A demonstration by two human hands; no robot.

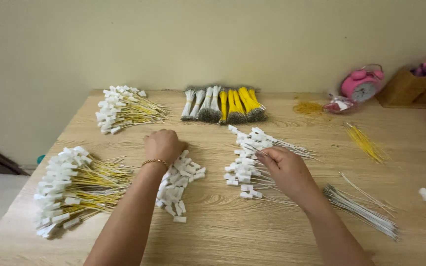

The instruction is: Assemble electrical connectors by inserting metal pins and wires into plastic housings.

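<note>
Left hand (162,144) curled, knuckles up, resting on the far end of a loose pile of white plastic connectors (178,184) at table (223,231) centre. Right hand (286,170) pinches thin white wires (292,148) over the connector-tipped white wire heap (247,157), just right of the pile.

The loose white plastic connectors (178,184) lie in a small flat heap on the bench, just in front of the left hand (162,145), whose fingers rest on the far edge of the heap. The pieces are small, rectangular and point in many directions. To the right lies the pile of white wires with white connectors (252,157); their connector ends are on the left and the thin wires fan out to the right. The right hand (287,167) touches this pile and pinches one wire.
</note>
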